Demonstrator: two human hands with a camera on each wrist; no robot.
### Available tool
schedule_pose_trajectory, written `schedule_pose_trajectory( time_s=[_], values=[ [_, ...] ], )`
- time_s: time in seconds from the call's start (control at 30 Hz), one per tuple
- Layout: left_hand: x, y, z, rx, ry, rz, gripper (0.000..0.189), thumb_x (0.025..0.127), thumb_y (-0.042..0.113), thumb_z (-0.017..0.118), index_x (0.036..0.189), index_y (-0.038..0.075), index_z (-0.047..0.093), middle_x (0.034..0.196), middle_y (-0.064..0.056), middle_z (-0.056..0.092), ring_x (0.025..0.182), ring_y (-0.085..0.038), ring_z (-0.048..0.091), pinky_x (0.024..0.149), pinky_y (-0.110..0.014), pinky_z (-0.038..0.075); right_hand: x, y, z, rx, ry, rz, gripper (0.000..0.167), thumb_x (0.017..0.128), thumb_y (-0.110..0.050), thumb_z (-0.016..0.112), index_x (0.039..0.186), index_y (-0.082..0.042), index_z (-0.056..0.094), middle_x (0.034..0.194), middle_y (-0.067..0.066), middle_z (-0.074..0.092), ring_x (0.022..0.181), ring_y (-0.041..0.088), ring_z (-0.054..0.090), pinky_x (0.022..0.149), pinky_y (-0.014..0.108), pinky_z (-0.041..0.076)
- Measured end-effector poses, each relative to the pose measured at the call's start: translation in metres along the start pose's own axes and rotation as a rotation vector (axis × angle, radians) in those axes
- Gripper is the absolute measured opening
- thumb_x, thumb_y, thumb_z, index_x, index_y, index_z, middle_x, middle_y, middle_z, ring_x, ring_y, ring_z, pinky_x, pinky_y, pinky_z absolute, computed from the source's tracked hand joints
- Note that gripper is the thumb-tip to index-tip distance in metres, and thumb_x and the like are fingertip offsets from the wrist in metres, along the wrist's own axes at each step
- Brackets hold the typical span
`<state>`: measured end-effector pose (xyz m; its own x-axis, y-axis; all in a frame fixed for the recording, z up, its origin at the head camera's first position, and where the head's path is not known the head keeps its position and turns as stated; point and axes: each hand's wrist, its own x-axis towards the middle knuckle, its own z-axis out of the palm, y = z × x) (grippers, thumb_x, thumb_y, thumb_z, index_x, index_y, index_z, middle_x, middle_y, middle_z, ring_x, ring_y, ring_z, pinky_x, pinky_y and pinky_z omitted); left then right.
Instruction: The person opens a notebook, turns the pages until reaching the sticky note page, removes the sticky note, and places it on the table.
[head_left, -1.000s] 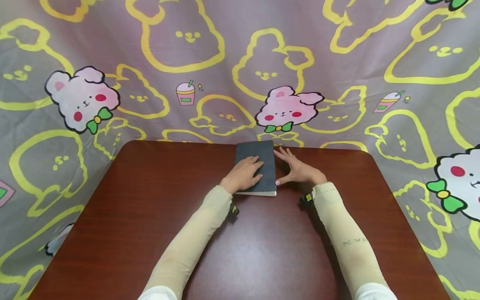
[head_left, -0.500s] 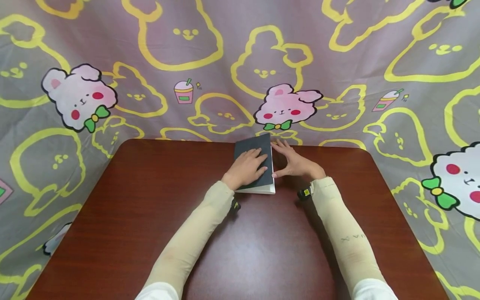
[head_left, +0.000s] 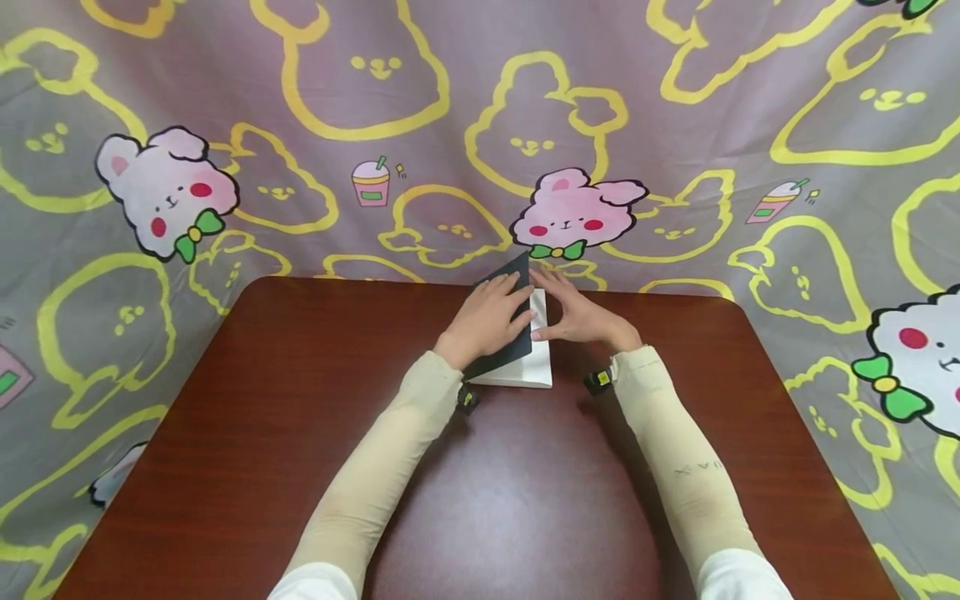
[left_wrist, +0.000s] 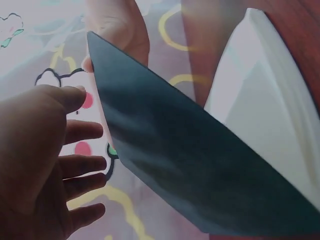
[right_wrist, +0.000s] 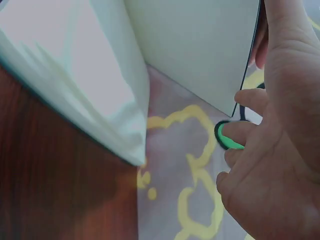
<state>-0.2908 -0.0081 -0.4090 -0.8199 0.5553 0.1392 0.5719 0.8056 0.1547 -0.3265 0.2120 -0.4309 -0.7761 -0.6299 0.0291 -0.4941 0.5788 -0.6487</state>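
A notebook with a dark blue-grey cover (head_left: 513, 348) lies near the table's far edge, its front cover raised at a slant and its white pages (head_left: 534, 367) bared beneath. My left hand (head_left: 483, 321) is at the outer side of the cover, fingers extended; in the left wrist view a gap shows between its fingertips and the cover (left_wrist: 170, 135). At the cover's free edge is my right hand (head_left: 588, 318), thumb and fingers spread along it. In the right wrist view, a fingertip of the right hand (right_wrist: 290, 120) meets the edge near one corner.
The brown wooden table (head_left: 300, 400) has rounded far corners. Behind it and at both sides hangs a patterned curtain (head_left: 420, 158). A small black wrist camera (head_left: 600, 381) sits on the right wrist, another camera (head_left: 467, 400) on the left.
The notebook's front cover has swung up and leftward from lying flat, baring the pages. My right hand has moved left and slightly away with its edge; the left hand has shifted slightly upward.
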Motion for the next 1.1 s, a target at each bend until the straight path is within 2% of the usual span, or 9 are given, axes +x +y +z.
schedule_pose_trajectory(
  time_s=[0.23, 0.33, 0.5, 0.7, 0.87, 1.1],
  values=[
    [-0.005, -0.006, -0.009, 0.02, 0.011, -0.015, 0.055, 0.106, 0.047, 0.048, 0.151, 0.016, 0.051, 0.161, -0.015, 0.039, 0.15, -0.033, 0.035, 0.123, -0.05, 0.027, 0.015, -0.007, 0.001, 0.003, 0.008, -0.079, 0.116, 0.081, -0.045, 0.085, 0.163, -0.005, 0.014, 0.17, 0.021, 0.006, 0.155, 0.045, -0.004, 0.12, 0.071, 0.007],
    [-0.007, -0.007, -0.013, 0.067, 0.008, -0.044, 0.054, 0.105, 0.048, 0.047, 0.15, 0.019, 0.053, 0.162, -0.014, 0.039, 0.15, -0.032, 0.034, 0.124, -0.051, 0.025, 0.018, -0.012, 0.002, 0.012, 0.013, -0.065, 0.117, 0.08, -0.05, 0.084, 0.164, -0.008, 0.014, 0.17, 0.02, 0.005, 0.155, 0.045, -0.007, 0.119, 0.072, 0.004],
    [-0.011, -0.007, -0.022, 0.149, -0.004, -0.094, 0.053, 0.105, 0.051, 0.045, 0.15, 0.024, 0.053, 0.165, -0.011, 0.034, 0.154, -0.03, 0.026, 0.125, -0.051, 0.02, 0.021, -0.015, 0.006, 0.004, 0.022, -0.049, 0.116, 0.081, -0.048, 0.084, 0.164, -0.01, 0.012, 0.171, 0.018, 0.0, 0.156, 0.043, -0.01, 0.12, 0.071, 0.002],
    [-0.016, -0.011, -0.031, 0.203, -0.018, -0.102, 0.053, 0.106, 0.05, 0.042, 0.152, 0.025, 0.051, 0.167, -0.011, 0.028, 0.156, -0.03, 0.022, 0.126, -0.051, 0.018, 0.021, -0.013, 0.014, -0.038, 0.02, -0.036, 0.119, 0.08, -0.055, 0.081, 0.164, -0.006, 0.011, 0.171, 0.017, 0.0, 0.156, 0.042, -0.008, 0.121, 0.069, 0.0],
    [-0.023, -0.021, -0.039, 0.152, -0.016, -0.107, 0.051, 0.107, 0.048, 0.043, 0.152, 0.025, 0.051, 0.167, -0.01, 0.027, 0.156, -0.03, 0.02, 0.125, -0.053, 0.018, 0.021, -0.008, 0.02, -0.106, 0.01, 0.021, 0.118, 0.082, -0.049, 0.082, 0.164, -0.005, 0.008, 0.171, 0.016, 0.004, 0.156, 0.042, -0.009, 0.12, 0.069, 0.0],
    [-0.041, -0.049, -0.049, 0.02, 0.014, -0.121, 0.05, 0.106, 0.043, 0.048, 0.15, 0.021, 0.054, 0.166, -0.011, 0.03, 0.155, -0.035, 0.022, 0.124, -0.056, 0.021, 0.017, 0.007, 0.035, -0.183, -0.051, 0.1, 0.12, 0.083, -0.05, 0.081, 0.162, 0.0, 0.006, 0.17, 0.019, 0.005, 0.155, 0.046, -0.008, 0.121, 0.067, 0.003]
  ],
)
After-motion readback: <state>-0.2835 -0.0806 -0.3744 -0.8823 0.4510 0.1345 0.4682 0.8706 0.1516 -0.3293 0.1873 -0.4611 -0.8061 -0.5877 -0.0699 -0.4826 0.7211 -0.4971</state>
